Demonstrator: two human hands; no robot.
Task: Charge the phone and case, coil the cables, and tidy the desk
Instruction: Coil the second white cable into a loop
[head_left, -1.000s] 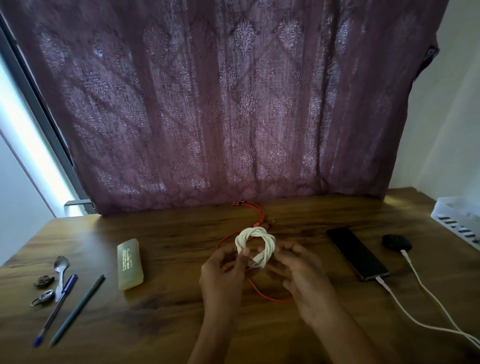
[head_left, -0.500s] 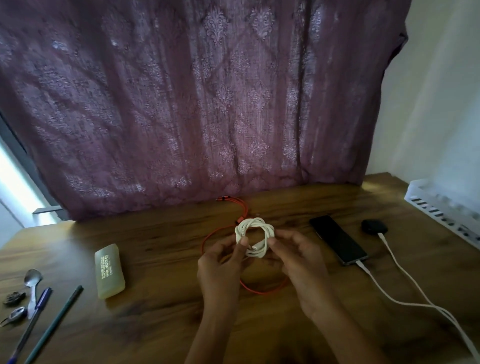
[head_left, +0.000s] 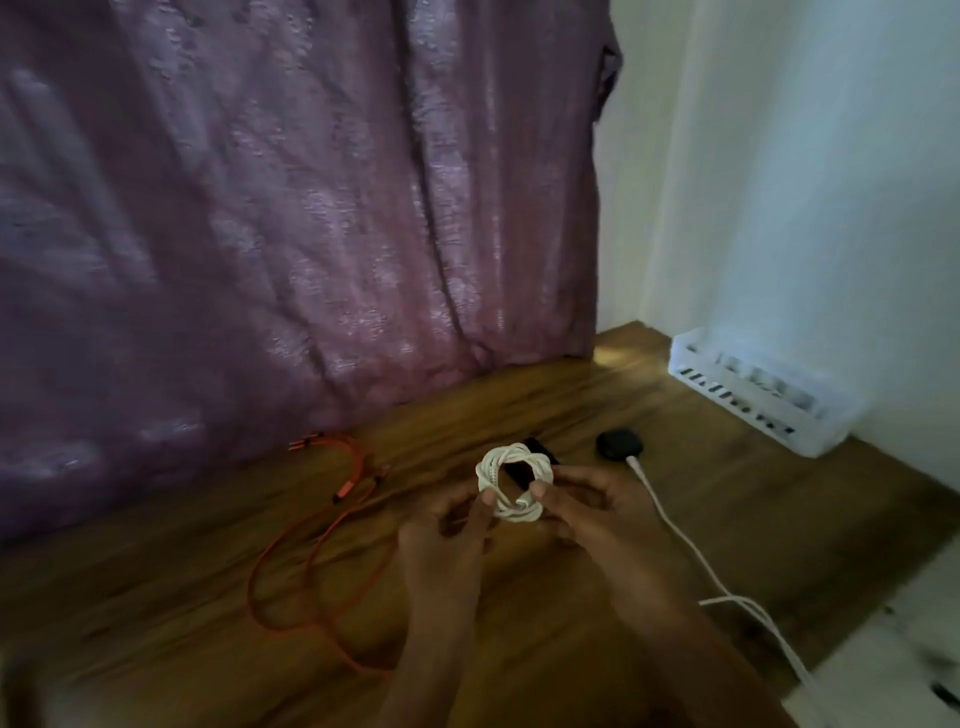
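Left hand (head_left: 441, 540) and right hand (head_left: 597, 514): we see each pinching the coiled white braided cable (head_left: 511, 483) between thumb and fingertips, over the brown wooden desk (head_left: 156, 597). Left of coil: loose orange cable (head_left: 311, 561). Right of coil: small round black case (head_left: 620, 444), white lead (head_left: 675, 540) attached. Behind coil: dark phone (head_left: 519, 473), mostly hidden.

A mauve patterned curtain (head_left: 291, 208) hangs from 9 round to 12 o'clock. Its folds reach down to the back edge of a dark wooden desk (head_left: 156, 597), which spreads from 8 to 4 o'clock. A pale wall (head_left: 805, 182) fills 1 to 3 o'clock. At 3 o'clock a white slotted tray (head_left: 753, 400) sits on the desk against that wall. A warm patch of light (head_left: 621, 353) falls on the wood where curtain and wall meet.
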